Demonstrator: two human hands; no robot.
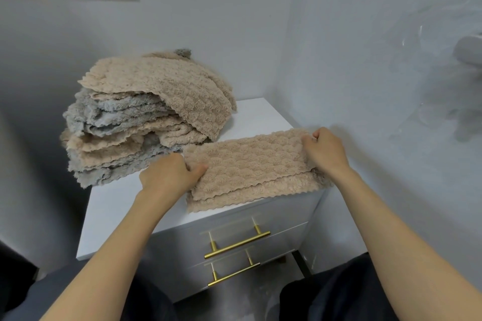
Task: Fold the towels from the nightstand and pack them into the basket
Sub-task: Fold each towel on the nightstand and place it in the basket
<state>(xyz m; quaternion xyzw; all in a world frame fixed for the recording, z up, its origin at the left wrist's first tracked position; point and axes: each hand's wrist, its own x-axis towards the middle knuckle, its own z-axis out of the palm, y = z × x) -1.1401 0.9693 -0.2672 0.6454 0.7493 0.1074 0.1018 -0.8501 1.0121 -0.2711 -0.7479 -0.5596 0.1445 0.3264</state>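
On the nightstand (pixel 109 216) top, the pile of towels (pixel 146 117) lies at the back left, and the folded towel (pixel 250 169) lies at the front right, just reaching the front edge. The left hand (pixel 169 174) holds this towel's left end, the right hand (pixel 326 148) its right end. Two handles (pixel 237 243) sit on the nightstand front, one below the other

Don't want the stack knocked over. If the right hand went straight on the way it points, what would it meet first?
The right hand points up-left, over the folded beige towel it grips; beyond that, probably the towel pile, though depth is unclear.
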